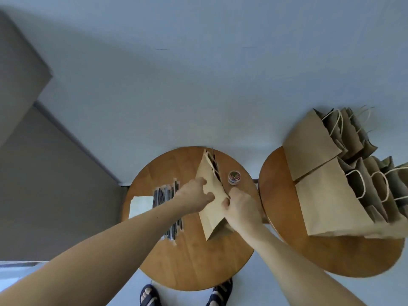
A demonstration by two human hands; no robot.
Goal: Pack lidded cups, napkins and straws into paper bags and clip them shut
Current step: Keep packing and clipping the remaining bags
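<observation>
The paper bag (209, 208) stands between both hands, the left hand (194, 194) gripping its broad face with curled fingers and the right hand (241, 206) pinching its upper edge; light, thin and easily creased, it seems best held by that pressed-together mouth.

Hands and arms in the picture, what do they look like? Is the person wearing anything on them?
They are bare as far up as the picture shows: no sleeves on the left arm or the right arm. The left hand and the right hand wear no gloves, and I can see no rings, watch or bracelet.
</observation>
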